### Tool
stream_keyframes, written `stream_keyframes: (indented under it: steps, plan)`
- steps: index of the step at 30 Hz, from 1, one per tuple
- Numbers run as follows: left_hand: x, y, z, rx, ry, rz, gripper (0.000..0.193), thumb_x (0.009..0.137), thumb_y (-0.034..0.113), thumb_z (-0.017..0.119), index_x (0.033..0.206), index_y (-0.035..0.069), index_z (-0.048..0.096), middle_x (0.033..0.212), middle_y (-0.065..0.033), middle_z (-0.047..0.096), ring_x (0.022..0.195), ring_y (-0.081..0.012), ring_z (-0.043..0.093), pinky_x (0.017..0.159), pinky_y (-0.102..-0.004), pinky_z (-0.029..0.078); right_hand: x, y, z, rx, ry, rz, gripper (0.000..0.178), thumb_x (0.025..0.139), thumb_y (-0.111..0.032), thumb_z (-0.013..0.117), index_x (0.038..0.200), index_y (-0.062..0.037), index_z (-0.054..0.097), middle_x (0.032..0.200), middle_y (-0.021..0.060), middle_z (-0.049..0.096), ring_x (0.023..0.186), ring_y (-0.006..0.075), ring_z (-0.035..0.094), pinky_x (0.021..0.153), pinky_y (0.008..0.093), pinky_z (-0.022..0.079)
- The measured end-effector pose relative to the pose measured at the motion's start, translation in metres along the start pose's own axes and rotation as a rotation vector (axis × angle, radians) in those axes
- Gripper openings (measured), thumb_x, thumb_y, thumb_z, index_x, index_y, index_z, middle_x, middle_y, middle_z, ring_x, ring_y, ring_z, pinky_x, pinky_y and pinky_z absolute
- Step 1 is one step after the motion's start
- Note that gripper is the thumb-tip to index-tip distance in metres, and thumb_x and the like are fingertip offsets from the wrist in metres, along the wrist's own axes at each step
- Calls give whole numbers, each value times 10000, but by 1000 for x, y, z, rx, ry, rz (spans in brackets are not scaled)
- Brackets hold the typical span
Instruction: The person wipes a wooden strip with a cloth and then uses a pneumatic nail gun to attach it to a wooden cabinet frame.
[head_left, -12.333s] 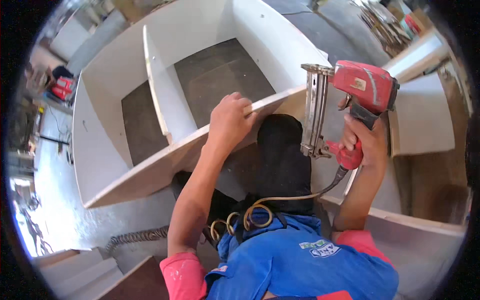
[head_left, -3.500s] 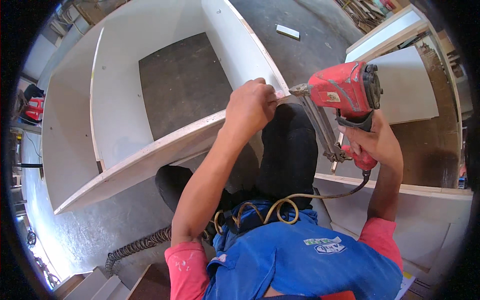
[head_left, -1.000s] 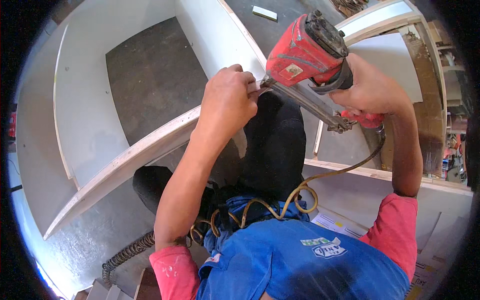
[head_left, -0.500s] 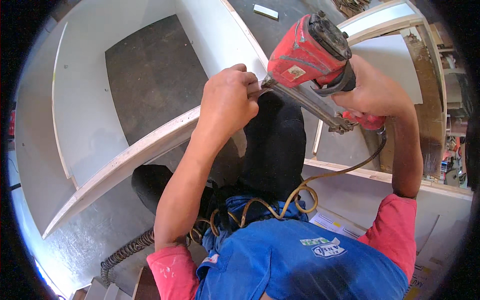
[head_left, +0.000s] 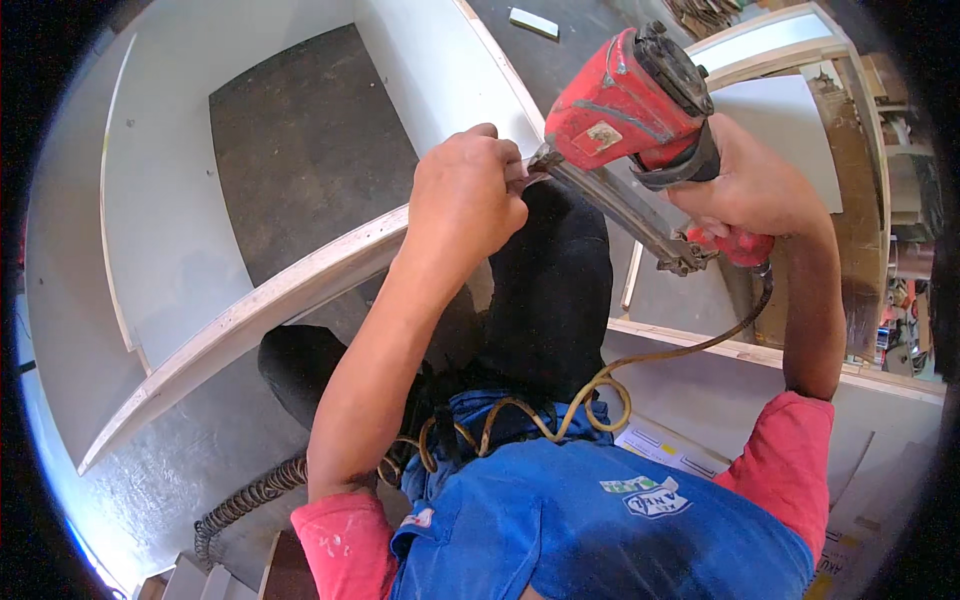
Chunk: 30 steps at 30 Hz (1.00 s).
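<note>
My right hand (head_left: 760, 185) is wrapped round the handle of a red and black air nail gun (head_left: 610, 110). The gun's nose rests against or very near the corner of a white panel frame (head_left: 300, 262), just beside my left fingertips. My left hand (head_left: 465, 190) is closed on that corner, its fingers curled over the pale edge; whether a small loose piece is also pinched there is hidden. A yellowish-brown air hose (head_left: 690, 343) runs from the gun's handle, coiling across my lap.
Another wood-edged panel frame (head_left: 740, 350) lies to the right. A short white offcut (head_left: 534, 23) is on the floor at the far side. A dark coiled hose (head_left: 250, 495) lies at lower left, near some boards (head_left: 225, 585). Scrap wood (head_left: 705, 12) is heaped at the back.
The nail gun and both hands sit slightly farther right in the picture. Both hands keep their hold, and the gun's nose stays at the frame's corner.
</note>
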<state>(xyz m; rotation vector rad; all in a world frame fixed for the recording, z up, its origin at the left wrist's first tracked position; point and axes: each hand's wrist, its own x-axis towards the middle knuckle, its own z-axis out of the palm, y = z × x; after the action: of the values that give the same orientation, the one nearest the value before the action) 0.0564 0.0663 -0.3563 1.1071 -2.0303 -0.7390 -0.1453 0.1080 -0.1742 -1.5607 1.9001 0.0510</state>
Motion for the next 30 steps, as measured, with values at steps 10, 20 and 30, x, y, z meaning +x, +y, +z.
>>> stream_keyframes:
  steps: [10,20,30]
  plan:
    - [-1,2,0,-7,-29,-34,122,679,51,671,783,36,733,851,-160,648,823,-384,658,771,-470,533,4,6,3,-93,26,-6,438,786,-83,709,1202,-21,588,822,48,652,620,97,587,578,288,493]
    - [2,0,0,26,-98,-54,183,708,68,664,864,36,754,908,-171,667,902,-384,655,816,-473,531,-2,-11,-4,-7,1,-39,259,821,-143,695,1050,-25,672,594,38,588,449,112,532,446,284,433]
    - [5,-2,0,-1,-102,18,165,789,142,651,864,53,768,916,-155,682,932,-365,644,842,-471,520,-9,4,-10,-6,26,-103,228,857,-152,691,1018,5,655,527,11,535,434,107,500,427,296,389]
